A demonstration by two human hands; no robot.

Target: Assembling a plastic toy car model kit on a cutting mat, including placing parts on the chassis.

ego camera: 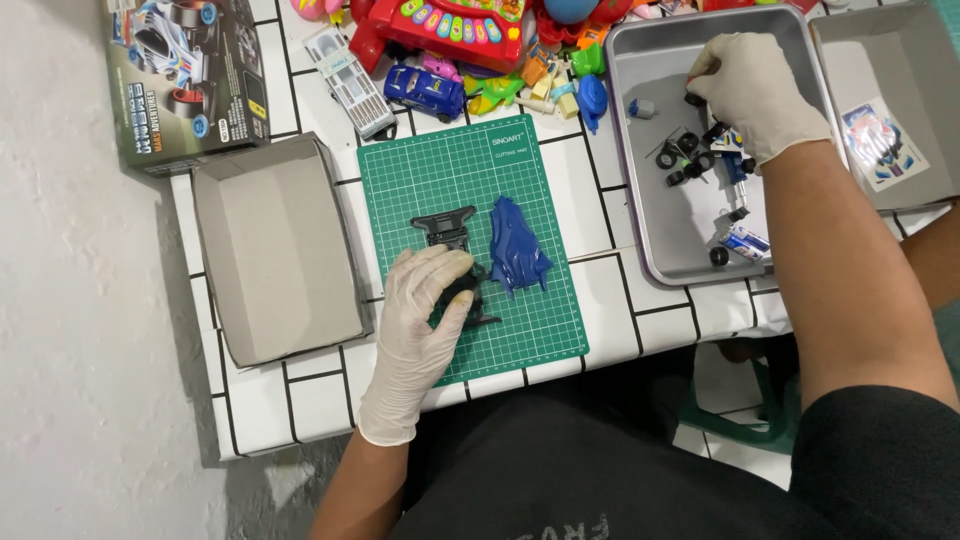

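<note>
White tiles with dark grout cover the table [610,300], where a green cutting mat [450,170] lies at the centre. On the mat, the left hand [420,310], in a pale glove, presses down on a black toy car chassis [447,230], fingers curled over its near end. Just right of the chassis, also on the mat, lies a blue car body shell [517,245]. Right of the mat stands a grey metal tray [650,190] holding small black wheels [680,155] and loose parts; the gloved right hand [750,90] reaches into the tray's far end, fingertips pinched on a small dark piece. Left of the mat sits an open cardboard box lid [275,250], with the printed toy box [185,75] beyond it. Beyond the mat's far edge, bright plastic toys [470,40] crowd the table.
</note>
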